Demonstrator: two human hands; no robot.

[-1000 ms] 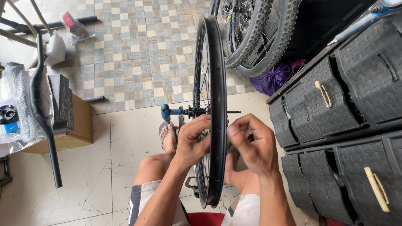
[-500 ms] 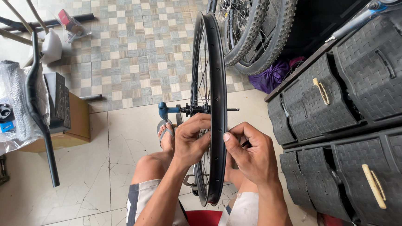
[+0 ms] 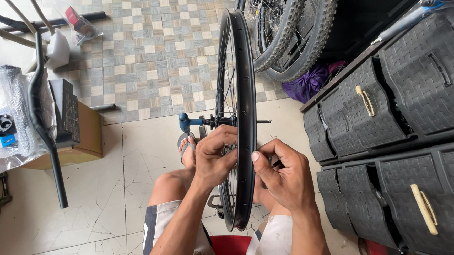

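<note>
A bare black bicycle rim (image 3: 247,144) stood upright between the person's knees, edge-on to the camera, with thin spokes running to a hub (image 3: 218,121) at its middle. A blue-tipped tool or axle end (image 3: 185,122) stuck out from the hub to the left.

The left hand (image 3: 213,161) lay against the left side of the rim, fingers curled in among the spokes; whether it pinched a spoke or only rested there could not be told. The right hand (image 3: 282,175) sat just right of the rim, thumb pressed to the rim's edge and the fingers bunched narrowly around something small and dark that was too hidden to make out.

Below the hub a foot in a sandal (image 3: 186,148) rested on the pale cracked floor tiles (image 3: 102,188). To the right stood dark woven-pattern drawers (image 3: 395,117) with pale handles. At the far side, two knobbly tyres (image 3: 290,31) leaned near a purple cloth (image 3: 306,82). On the left, a black handlebar (image 3: 43,127) leaned across a cardboard box (image 3: 87,140), beside a clear bag (image 3: 7,114) of parts. A red seat edge (image 3: 229,248) showed at the near edge between the legs.
</note>
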